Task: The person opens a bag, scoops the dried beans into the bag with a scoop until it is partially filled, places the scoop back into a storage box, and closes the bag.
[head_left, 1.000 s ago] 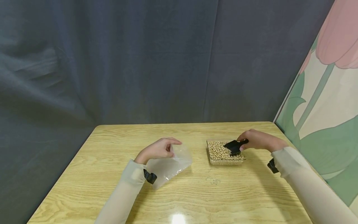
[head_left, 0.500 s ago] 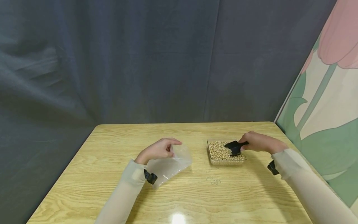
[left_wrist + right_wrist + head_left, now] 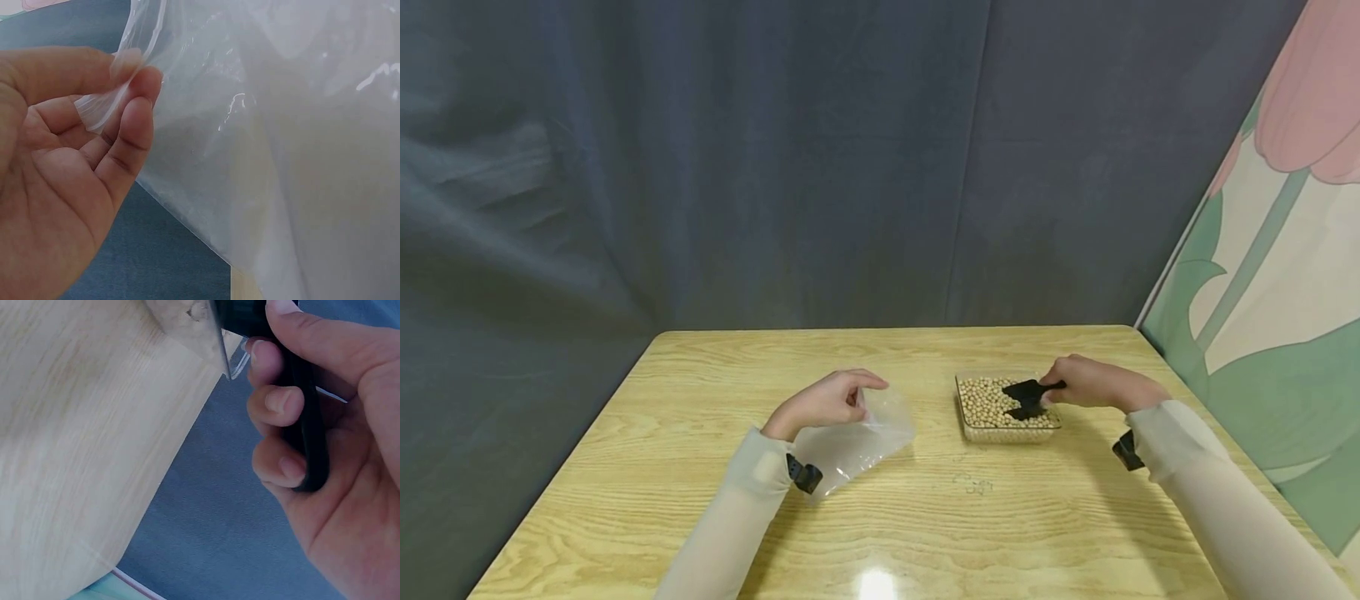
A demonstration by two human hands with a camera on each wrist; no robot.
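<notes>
My left hand [image 3: 823, 402] pinches a clear plastic bag [image 3: 857, 450] near its edge, thumb against fingers. In the left wrist view the bag [image 3: 212, 137] spreads out to the right of the fingertips. On the right, my right hand [image 3: 1086, 382] grips the handle of a small black scoop [image 3: 1026, 394], its fingers curled round the handle [image 3: 306, 425] in the right wrist view. The scoop's blade lies in among pale round beans [image 3: 988, 400] that fill a clear rectangular container [image 3: 1011, 435]. Part of the blade is hidden by the beans.
Both hands work over a wood-grain table [image 3: 700, 467]. A dark blue curtain [image 3: 812, 167] hangs behind its far edge, and a wall with a painted tulip [image 3: 1285, 250] stands at the right. Faint marks [image 3: 973, 483] show on the tabletop in front of the container.
The scoop has tipped and its blade has sunk a little deeper into the beans, with slight motion of the right hand. My left hand and the bag stay in place.
</notes>
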